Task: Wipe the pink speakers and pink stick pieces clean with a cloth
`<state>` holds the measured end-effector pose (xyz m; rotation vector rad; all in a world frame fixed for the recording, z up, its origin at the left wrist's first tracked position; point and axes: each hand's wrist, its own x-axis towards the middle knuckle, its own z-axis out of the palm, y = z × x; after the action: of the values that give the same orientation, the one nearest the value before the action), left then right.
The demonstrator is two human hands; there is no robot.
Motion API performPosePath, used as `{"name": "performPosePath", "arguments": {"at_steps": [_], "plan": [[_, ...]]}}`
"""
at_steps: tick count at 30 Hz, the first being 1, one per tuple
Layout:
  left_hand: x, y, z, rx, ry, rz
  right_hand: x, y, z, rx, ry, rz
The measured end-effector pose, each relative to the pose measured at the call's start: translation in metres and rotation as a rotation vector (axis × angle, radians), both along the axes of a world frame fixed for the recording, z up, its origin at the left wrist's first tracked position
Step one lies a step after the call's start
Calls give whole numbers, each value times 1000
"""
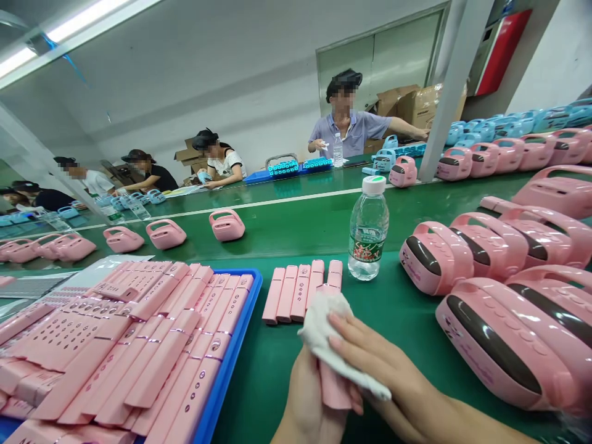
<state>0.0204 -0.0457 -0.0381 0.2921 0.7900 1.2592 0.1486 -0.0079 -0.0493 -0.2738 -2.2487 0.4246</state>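
Note:
My left hand (308,394) is closed round a long pink plastic panel (333,387), held low over the green belt. My right hand (383,364) presses a white cloth (324,327) onto that panel, fingers lying over the cloth. Just beyond, several pink panels (296,293) lie side by side on the belt. A blue tray (231,357) piled with several more pink panels sits to the left.
A clear water bottle (368,231) stands on the green belt (287,228). Several pink handled devices (437,256) crowd the right side, and more of them (226,224) ride the belt. Several other people sit across the line by cardboard boxes (407,102).

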Motion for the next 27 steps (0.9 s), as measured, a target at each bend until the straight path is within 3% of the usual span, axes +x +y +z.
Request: {"name": "performPosePath", "arguments": {"at_steps": [4, 11, 16, 22, 27], "plan": [[4, 0, 1, -60, 129, 11, -3, -1, -8, -294, 71, -98], [3, -4, 3, 13, 497, 84, -9, -4, -13, -746, 171, -151], [-15, -6, 17, 193, 888, 97, -12, -8, -16, -829, 139, -89], [-57, -32, 25, -88, 1805, 27, -14, -9, -19, -762, 75, -85], [-74, -45, 8, -182, 2060, -21, -15, 1, -21, -900, 149, -123]]}}
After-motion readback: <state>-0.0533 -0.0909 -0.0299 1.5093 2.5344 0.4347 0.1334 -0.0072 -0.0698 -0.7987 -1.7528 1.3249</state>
